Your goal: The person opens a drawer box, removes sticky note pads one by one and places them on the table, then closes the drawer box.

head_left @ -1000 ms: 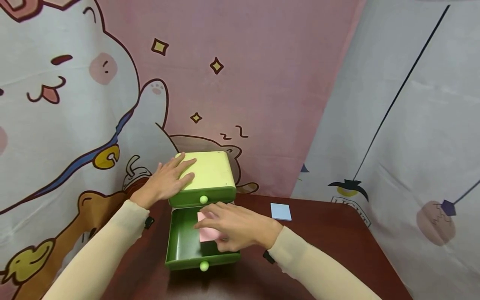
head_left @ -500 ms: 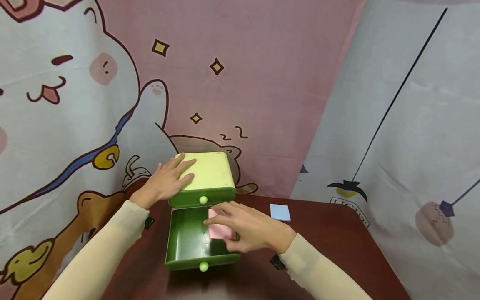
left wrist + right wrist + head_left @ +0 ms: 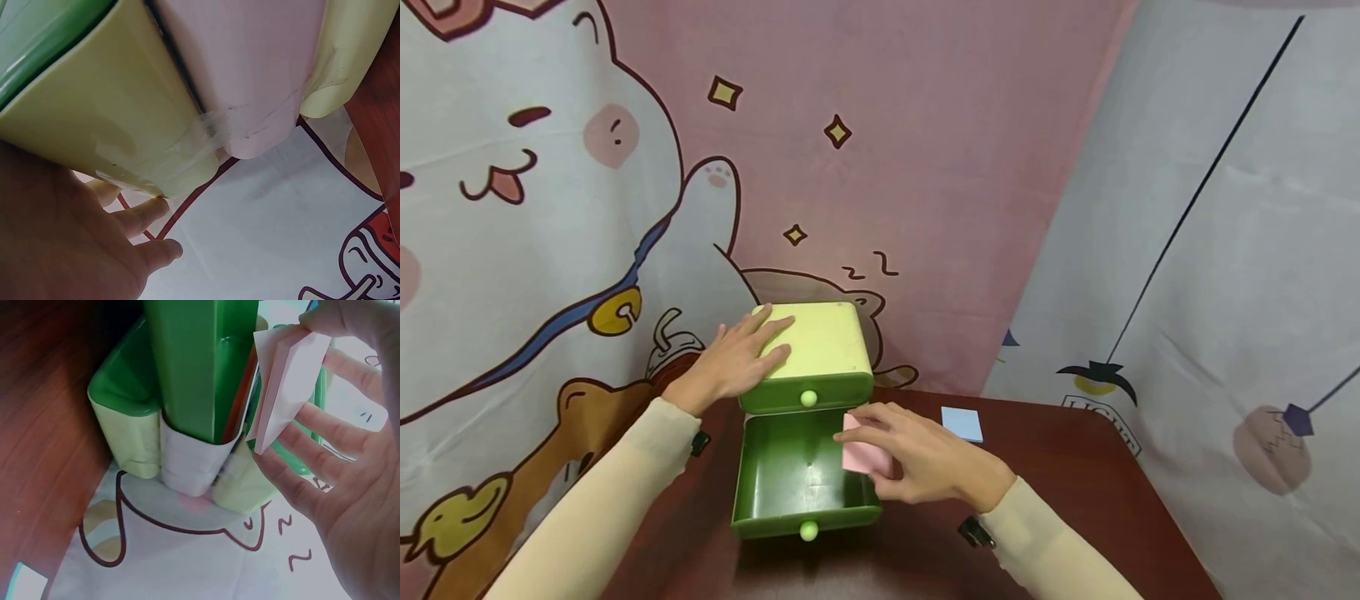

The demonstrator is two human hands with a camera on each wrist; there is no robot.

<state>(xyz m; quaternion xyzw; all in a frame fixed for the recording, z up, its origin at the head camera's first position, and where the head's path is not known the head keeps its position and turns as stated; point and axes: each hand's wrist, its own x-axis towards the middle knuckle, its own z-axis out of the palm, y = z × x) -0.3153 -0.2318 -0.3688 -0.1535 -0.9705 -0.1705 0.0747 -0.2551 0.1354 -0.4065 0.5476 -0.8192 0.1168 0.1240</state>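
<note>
A small drawer unit with a pale yellow top and green drawers stands on the table. My left hand rests on its top with fingers spread. Its middle drawer, the one in the pink casing, is pulled out, and its visible floor is bare. Over that drawer's right side, my right hand pinches a pink sticky note pad between thumb and fingers. In the right wrist view the pad is edge-on, one sheet lifting from the stack.
A light blue sticky note pad lies on the dark red-brown table, right of the drawer unit. Cloth with cartoon prints hangs behind and along both sides. A round green knob sticks out from the pulled-out drawer's front.
My right hand has moved right with the pink sticky note pad, from over the drawer's middle to its right side. My left hand has stayed on the unit's top.
</note>
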